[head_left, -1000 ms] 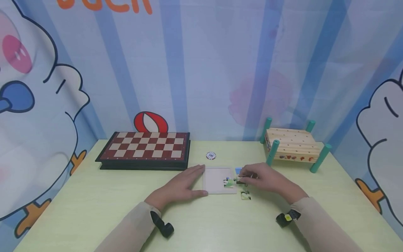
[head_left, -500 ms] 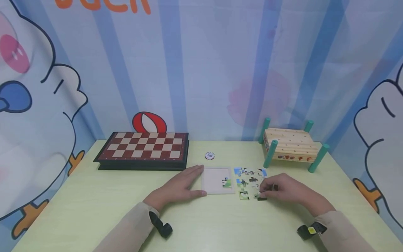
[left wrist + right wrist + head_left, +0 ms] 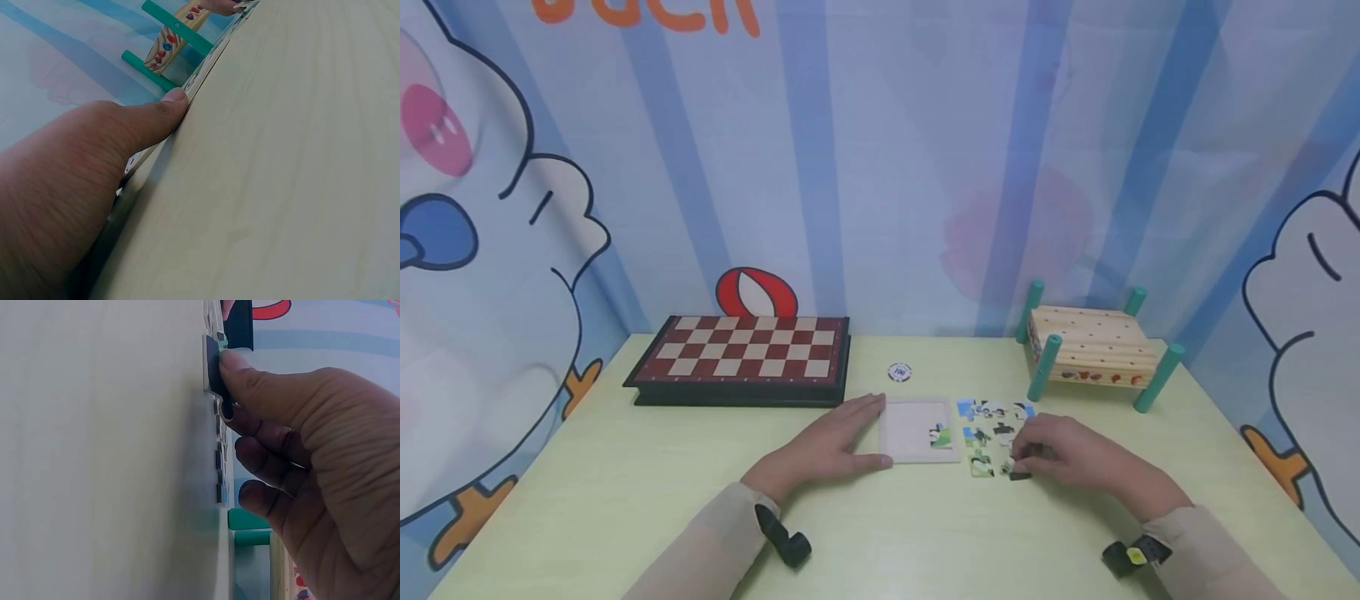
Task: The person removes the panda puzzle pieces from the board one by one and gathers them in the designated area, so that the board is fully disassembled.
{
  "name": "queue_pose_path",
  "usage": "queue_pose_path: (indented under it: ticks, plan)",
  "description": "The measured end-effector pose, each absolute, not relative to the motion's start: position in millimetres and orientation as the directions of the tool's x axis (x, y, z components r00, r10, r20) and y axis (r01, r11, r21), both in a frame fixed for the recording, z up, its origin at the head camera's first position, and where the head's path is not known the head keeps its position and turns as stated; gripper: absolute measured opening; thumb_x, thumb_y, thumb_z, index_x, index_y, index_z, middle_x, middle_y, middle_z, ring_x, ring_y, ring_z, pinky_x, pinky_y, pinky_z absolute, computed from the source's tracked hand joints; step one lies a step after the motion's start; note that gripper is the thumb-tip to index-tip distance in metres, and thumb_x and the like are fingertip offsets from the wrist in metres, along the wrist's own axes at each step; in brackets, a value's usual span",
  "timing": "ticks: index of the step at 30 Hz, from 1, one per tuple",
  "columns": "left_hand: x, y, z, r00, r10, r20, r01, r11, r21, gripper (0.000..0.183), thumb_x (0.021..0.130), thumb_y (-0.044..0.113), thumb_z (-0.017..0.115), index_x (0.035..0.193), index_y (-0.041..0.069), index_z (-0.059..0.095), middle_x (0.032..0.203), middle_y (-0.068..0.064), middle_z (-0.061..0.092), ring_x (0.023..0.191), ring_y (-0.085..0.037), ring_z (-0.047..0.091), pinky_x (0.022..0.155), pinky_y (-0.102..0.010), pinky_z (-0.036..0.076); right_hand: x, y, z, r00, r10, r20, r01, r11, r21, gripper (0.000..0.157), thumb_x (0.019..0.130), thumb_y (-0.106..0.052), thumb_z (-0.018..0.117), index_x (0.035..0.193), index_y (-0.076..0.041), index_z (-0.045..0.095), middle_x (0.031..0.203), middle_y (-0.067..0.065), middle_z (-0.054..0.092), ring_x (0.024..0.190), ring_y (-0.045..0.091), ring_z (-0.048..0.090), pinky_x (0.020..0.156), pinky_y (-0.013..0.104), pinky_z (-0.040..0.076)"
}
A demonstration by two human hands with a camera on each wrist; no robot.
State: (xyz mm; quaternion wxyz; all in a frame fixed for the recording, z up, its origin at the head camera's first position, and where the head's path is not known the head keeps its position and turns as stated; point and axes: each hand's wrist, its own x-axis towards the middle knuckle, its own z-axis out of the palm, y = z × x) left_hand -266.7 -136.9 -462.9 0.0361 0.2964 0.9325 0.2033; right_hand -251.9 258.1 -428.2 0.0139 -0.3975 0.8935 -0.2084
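Note:
A shallow pale puzzle tray lies flat on the table, with a green jigsaw piece in its lower right corner. My left hand rests against the tray's left side, thumb and fingers spread along it; its thumb touches the edge in the left wrist view. To the tray's right, several loose jigsaw pieces lie in rough rows. At their lower right, my right hand pinches a dark-edged jigsaw piece between thumb and forefinger, tilted up from the table. Its picture side is mostly hidden.
A folded chessboard box stands at the back left. Behind the tray lies a round chip. At the back right is a wooden block stand with green pegs. A printed curtain hangs behind the table.
My right hand has moved from the tray's right edge to the lower right of the loose pieces, then slightly left with a piece pinched. My left hand stays at the tray.

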Motion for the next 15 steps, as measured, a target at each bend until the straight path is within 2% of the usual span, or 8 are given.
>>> queue_pose_path:
  ticks: [7,15]
  plan:
    - [-266.2,-136.4,-462.6,-0.823,0.566,0.057,0.536,0.739,0.407,0.097,0.088,0.075,0.053,0.161,0.019,0.025,0.166,0.006,0.022,0.153,-0.019,0.017,0.122,-0.042,0.021,-250.8,256.4,-428.5,-0.694,-0.707,0.136,-0.697,0.613,-0.372,0.008,0.092,-0.025,0.075,0.094,-0.026,0.067,0.093,-0.016,0.06,0.087,0.004,0.056,0.076,0.031,0.053]
    - [-266.6,-137.1,-463.2,-0.821,0.568,0.06,0.541,0.738,0.403,0.097,0.087,0.077,0.051,0.161,0.018,0.026,0.166,0.005,0.022,0.153,-0.02,0.017,0.122,-0.043,0.021,-250.1,255.5,-428.2,-0.707,-0.697,0.121,-0.682,0.626,-0.379,0.009,0.091,-0.024,0.076,0.091,-0.028,0.068,0.091,-0.018,0.06,0.087,0.003,0.056,0.077,0.032,0.053]
